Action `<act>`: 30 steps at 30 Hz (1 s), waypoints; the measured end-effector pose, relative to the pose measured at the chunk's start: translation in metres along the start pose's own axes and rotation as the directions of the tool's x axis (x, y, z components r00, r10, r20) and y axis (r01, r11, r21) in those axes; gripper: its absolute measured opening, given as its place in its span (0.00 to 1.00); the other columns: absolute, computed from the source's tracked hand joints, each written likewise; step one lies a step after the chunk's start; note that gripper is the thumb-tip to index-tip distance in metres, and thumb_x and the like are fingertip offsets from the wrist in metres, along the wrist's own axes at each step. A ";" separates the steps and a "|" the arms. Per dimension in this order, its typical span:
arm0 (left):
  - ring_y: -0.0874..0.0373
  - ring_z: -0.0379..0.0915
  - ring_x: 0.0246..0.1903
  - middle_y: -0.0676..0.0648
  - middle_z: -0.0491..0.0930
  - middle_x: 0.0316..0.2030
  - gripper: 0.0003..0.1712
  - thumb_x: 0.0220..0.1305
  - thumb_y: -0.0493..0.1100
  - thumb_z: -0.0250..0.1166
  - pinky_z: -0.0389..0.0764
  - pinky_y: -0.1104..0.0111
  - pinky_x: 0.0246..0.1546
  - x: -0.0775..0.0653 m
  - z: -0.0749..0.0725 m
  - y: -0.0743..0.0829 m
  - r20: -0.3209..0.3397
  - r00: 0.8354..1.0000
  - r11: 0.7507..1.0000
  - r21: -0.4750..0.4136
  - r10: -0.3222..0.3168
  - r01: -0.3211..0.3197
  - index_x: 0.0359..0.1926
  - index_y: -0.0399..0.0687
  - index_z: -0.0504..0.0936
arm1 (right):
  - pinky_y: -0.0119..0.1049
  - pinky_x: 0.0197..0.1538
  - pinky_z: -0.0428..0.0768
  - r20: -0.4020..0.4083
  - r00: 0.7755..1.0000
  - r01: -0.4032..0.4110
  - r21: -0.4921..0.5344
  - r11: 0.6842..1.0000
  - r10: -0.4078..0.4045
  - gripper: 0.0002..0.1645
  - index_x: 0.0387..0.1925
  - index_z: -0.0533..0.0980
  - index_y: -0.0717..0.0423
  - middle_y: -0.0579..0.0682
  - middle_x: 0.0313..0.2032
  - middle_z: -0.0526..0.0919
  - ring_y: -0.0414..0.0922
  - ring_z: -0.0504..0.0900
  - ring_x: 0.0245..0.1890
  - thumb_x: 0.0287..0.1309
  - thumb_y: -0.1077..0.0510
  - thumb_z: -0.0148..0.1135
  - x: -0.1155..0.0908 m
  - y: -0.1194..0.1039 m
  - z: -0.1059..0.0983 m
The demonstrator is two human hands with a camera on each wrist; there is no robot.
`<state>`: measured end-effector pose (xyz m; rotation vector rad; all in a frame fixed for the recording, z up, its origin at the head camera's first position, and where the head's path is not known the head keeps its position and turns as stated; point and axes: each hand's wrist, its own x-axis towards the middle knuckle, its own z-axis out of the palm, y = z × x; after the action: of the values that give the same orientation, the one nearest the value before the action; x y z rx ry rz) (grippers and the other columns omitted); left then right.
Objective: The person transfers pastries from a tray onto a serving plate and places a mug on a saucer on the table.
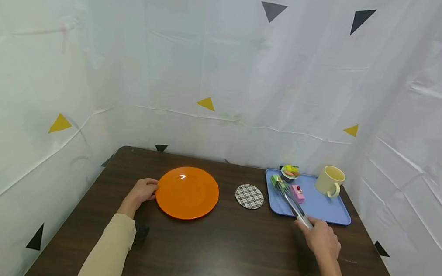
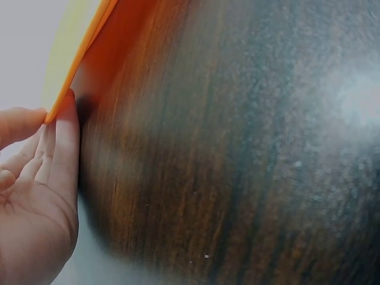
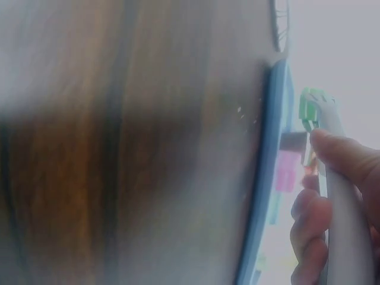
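My left hand [image 1: 144, 191] pinches the left rim of a round orange plate [image 1: 187, 193]. In the left wrist view the thumb lies over the plate's edge [image 2: 83, 56] and the fingers reach beneath it. My right hand [image 1: 320, 238] grips metal tongs [image 1: 293, 203] by their pale handles. Their tips close around a small green cake piece [image 1: 276, 181] over the left part of a blue tray [image 1: 321, 210]. A pink cake piece [image 1: 297, 193] with a red dot on top sits on the tray beside the tongs.
Toward the tray's back stands a small cup with yellow and orange toppings [image 1: 290, 173]. A pale yellow mug [image 1: 330, 181] occupies its back right. Between plate and tray lies a round checked coaster [image 1: 249, 196]. White curtains [image 1: 227, 68] surround the dark wooden table [image 1: 210, 255].
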<state>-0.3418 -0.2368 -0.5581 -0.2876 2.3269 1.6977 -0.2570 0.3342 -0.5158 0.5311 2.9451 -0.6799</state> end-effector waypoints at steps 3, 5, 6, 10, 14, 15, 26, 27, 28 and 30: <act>0.40 0.75 0.67 0.30 0.72 0.71 0.27 0.86 0.43 0.52 0.82 0.54 0.67 0.001 -0.001 -0.001 -0.003 1.000 1.000 0.001 0.002 -0.002 0.75 0.31 0.69 | 0.50 0.36 0.74 -0.006 1.000 0.012 0.002 1.000 -0.012 0.50 0.77 0.72 0.50 0.71 0.58 0.82 0.59 0.81 0.38 0.67 0.24 0.63 0.000 -0.006 0.001; 0.40 0.75 0.67 0.30 0.72 0.71 0.27 0.86 0.43 0.52 0.83 0.55 0.67 0.002 -0.001 -0.003 -0.008 1.000 1.000 -0.001 0.001 -0.001 0.75 0.31 0.69 | 0.49 0.35 0.73 -0.011 1.000 0.017 0.012 1.000 -0.017 0.50 0.77 0.72 0.50 0.70 0.58 0.83 0.58 0.81 0.38 0.67 0.24 0.63 -0.001 -0.010 0.003; 0.40 0.75 0.67 0.30 0.72 0.71 0.27 0.86 0.43 0.52 0.83 0.54 0.66 0.003 -0.001 -0.003 -0.008 1.000 1.000 0.001 0.003 -0.003 0.75 0.30 0.69 | 0.48 0.34 0.73 -0.014 1.000 0.020 0.015 1.000 -0.020 0.49 0.77 0.72 0.49 0.69 0.58 0.83 0.58 0.80 0.37 0.67 0.24 0.64 -0.001 -0.013 0.004; 0.39 0.75 0.67 0.30 0.72 0.71 0.27 0.86 0.43 0.51 0.83 0.54 0.66 0.004 -0.001 -0.004 -0.015 1.000 1.000 0.004 0.008 -0.008 0.75 0.30 0.69 | 0.46 0.34 0.71 -0.021 0.999 0.038 0.035 0.999 -0.037 0.49 0.77 0.72 0.50 0.67 0.58 0.83 0.57 0.79 0.37 0.67 0.25 0.64 -0.001 -0.024 0.008; 0.40 0.75 0.67 0.30 0.72 0.71 0.26 0.86 0.42 0.50 0.82 0.54 0.67 0.005 0.000 -0.005 -0.019 1.000 1.000 0.009 0.003 -0.003 0.75 0.31 0.69 | 0.47 0.35 0.72 -0.026 0.998 0.065 0.048 0.997 -0.064 0.47 0.76 0.74 0.49 0.67 0.58 0.83 0.57 0.79 0.38 0.67 0.26 0.64 -0.002 -0.035 0.012; 0.40 0.75 0.67 0.30 0.72 0.71 0.26 0.86 0.42 0.50 0.82 0.54 0.67 0.004 0.000 -0.005 -0.017 1.000 1.000 0.013 0.004 -0.004 0.75 0.31 0.69 | 0.47 0.35 0.72 -0.026 0.997 0.073 0.051 0.996 -0.072 0.46 0.76 0.74 0.49 0.67 0.57 0.83 0.57 0.79 0.38 0.67 0.27 0.64 -0.002 -0.038 0.014; 0.39 0.73 0.69 0.30 0.70 0.73 0.27 0.85 0.42 0.51 0.78 0.51 0.71 0.004 0.002 -0.002 -0.014 1.000 1.000 -0.004 -0.002 0.002 0.75 0.31 0.68 | 0.47 0.33 0.73 -0.036 0.991 0.129 0.091 0.987 -0.127 0.45 0.75 0.75 0.45 0.66 0.59 0.85 0.56 0.79 0.37 0.67 0.27 0.65 -0.007 -0.070 0.025; 0.39 0.73 0.70 0.30 0.69 0.73 0.27 0.86 0.42 0.51 0.78 0.51 0.71 0.004 0.001 -0.002 -0.014 1.000 1.000 -0.005 -0.002 0.002 0.76 0.31 0.68 | 0.48 0.34 0.74 -0.036 0.991 0.134 0.095 0.986 -0.131 0.45 0.75 0.75 0.45 0.66 0.60 0.84 0.56 0.80 0.37 0.66 0.26 0.65 -0.008 -0.073 0.026; 0.39 0.73 0.70 0.31 0.70 0.73 0.27 0.86 0.42 0.52 0.78 0.52 0.71 0.004 0.001 -0.002 -0.016 1.000 1.000 -0.007 -0.007 0.007 0.76 0.32 0.68 | 0.48 0.34 0.74 -0.036 0.990 0.139 0.096 0.986 -0.137 0.46 0.75 0.75 0.45 0.65 0.62 0.84 0.56 0.80 0.38 0.66 0.25 0.65 -0.008 -0.076 0.028; 0.39 0.73 0.70 0.31 0.70 0.73 0.27 0.86 0.42 0.52 0.78 0.52 0.71 0.003 0.001 -0.003 -0.017 1.000 1.000 -0.008 -0.009 0.008 0.76 0.32 0.68 | 0.49 0.35 0.75 -0.033 0.988 0.153 0.097 0.983 -0.150 0.45 0.75 0.76 0.44 0.64 0.62 0.85 0.56 0.81 0.39 0.66 0.25 0.65 -0.009 -0.082 0.032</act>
<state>-0.3437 -0.2373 -0.5620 -0.3142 2.3279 1.7079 -0.2775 0.2489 -0.5094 0.3270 3.0114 -0.8455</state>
